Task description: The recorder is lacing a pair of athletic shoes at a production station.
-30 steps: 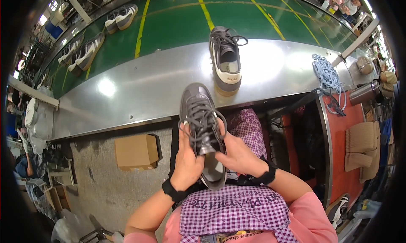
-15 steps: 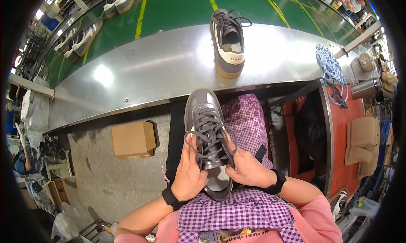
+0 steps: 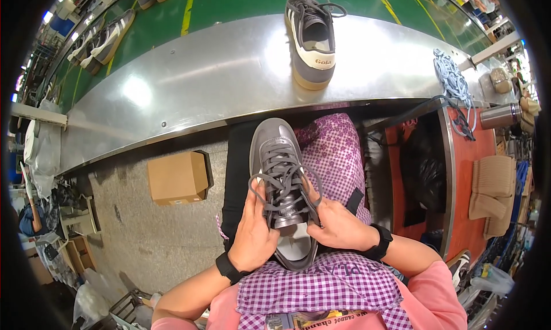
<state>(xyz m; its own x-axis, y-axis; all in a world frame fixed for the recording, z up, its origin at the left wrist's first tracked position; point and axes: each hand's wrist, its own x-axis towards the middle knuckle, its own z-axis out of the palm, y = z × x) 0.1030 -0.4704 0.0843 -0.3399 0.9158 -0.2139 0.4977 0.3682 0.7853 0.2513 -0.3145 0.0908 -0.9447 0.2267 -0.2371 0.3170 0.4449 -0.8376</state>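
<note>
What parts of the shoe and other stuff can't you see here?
Head view only:
- Sole of the grey shoe: faces the lap.
- Its heel sides: covered by the left hand and right hand.
- Far side of the second shoe on the metal table: turned away.
- Shoes on the green belt: too small, bent by the rim.

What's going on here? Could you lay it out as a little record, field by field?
Setting: steel workbench beside a green floor
Held item: grey sneaker on the person's lap, toe pointing away
Left hand: grips the sneaker's side, fingers at the laces
Right hand: pinches the grey laces
On the bench: second sneaker, laced
On the floor: cardboard box
At the right: metal flask, bundle of pale laces
</note>
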